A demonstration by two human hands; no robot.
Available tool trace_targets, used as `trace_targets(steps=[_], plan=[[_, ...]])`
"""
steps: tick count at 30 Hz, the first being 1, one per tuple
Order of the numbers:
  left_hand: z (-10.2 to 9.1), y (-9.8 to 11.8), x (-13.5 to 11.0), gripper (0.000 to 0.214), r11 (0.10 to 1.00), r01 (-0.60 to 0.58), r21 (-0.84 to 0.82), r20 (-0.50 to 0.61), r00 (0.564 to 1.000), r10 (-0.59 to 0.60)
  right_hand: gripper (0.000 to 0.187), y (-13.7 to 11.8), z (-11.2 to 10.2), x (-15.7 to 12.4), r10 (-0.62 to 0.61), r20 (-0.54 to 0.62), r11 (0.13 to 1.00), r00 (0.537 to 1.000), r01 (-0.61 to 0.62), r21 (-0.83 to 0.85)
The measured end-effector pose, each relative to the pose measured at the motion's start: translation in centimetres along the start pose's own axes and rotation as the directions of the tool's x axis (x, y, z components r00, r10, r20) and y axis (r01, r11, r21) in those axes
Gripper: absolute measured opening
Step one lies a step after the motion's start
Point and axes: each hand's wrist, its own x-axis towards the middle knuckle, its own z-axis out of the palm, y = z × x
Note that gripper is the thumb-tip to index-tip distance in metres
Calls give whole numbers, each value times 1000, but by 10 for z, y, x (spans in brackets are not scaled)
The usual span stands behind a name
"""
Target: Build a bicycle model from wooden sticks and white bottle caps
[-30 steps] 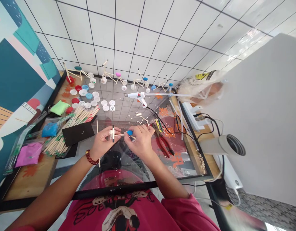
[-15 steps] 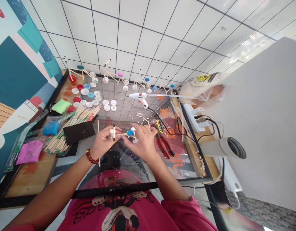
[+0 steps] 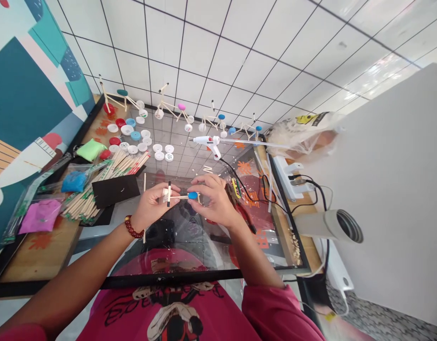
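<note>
My left hand (image 3: 154, 206) grips the left end of a small frame of wooden sticks (image 3: 179, 196), with a black-tipped stick (image 3: 169, 194) standing across it. A blue oval clay piece (image 3: 192, 195) sits on the frame's middle. My right hand (image 3: 214, 201) curls around the frame's right end, its thumb just below the blue piece. Part of the frame is hidden behind my fingers. Beyond my hands, several finished stick bicycles with bottle-cap wheels (image 3: 173, 111) stand in a row.
A white hot glue gun (image 3: 206, 142) lies beyond my hands, its cord trailing right past red-handled pliers (image 3: 244, 215). Left of my hands are a black sheet (image 3: 115, 191), bundled sticks (image 3: 122, 166), bottle caps (image 3: 135, 136) and bagged clay (image 3: 74, 182). A power strip (image 3: 287, 173) sits right.
My right hand has shifted from over the blue piece to the frame's right end. My left hand still grips the frame, and the view has drifted slightly.
</note>
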Motion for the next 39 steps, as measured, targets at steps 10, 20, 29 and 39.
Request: trace_targets(steps=[10,20,29,39], plan=[[0,0,1,12,1000,5,2,24,1000,-5,6,1,2,1,17,41,1000,999,-18,5],[-1,-1,0,11,1000,13,-2,24,1000,-13,26,5,0,-3,-5,31,1000,1000,5,-2],[1,-3,0,13,1000,18,-1,28,999,-18,11,8,-1,-8,-114,-16,981,993,110,-159],[-1,-2,0,14,1000,10,-7,25,1000,-9,39,8,-6,-10,-94,11,987,996,94,-128]])
